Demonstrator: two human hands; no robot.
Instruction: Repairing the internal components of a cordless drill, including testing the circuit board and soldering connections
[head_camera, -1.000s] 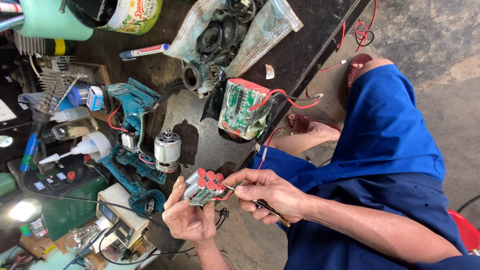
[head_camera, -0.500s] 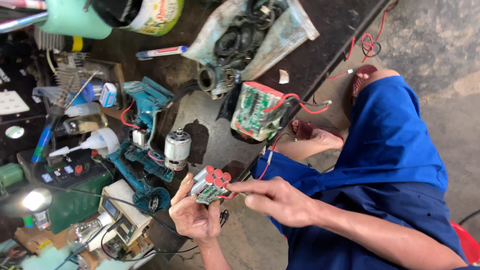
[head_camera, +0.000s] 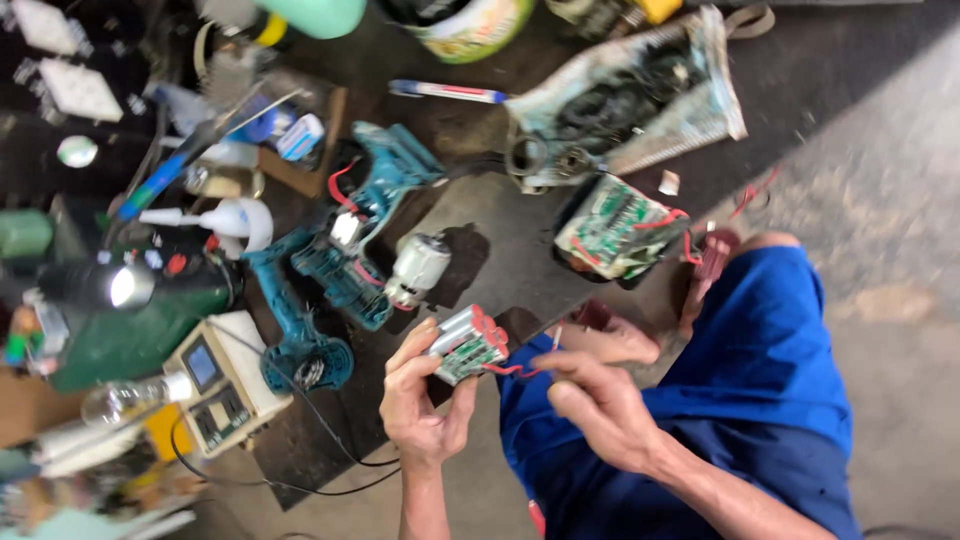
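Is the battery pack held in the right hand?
No, the left hand grips the battery pack; the right hand is beside it, at its red wire.

Left hand (head_camera: 425, 405) grips a battery pack (head_camera: 465, 345) — right hand (head_camera: 600, 410), blurred, seemingly pinches its red wire (head_camera: 510, 370).

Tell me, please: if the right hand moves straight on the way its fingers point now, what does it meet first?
The right hand points up-left, so it would probably first meet the battery cell pack that the left hand holds, or its red wire. Depth is unclear.
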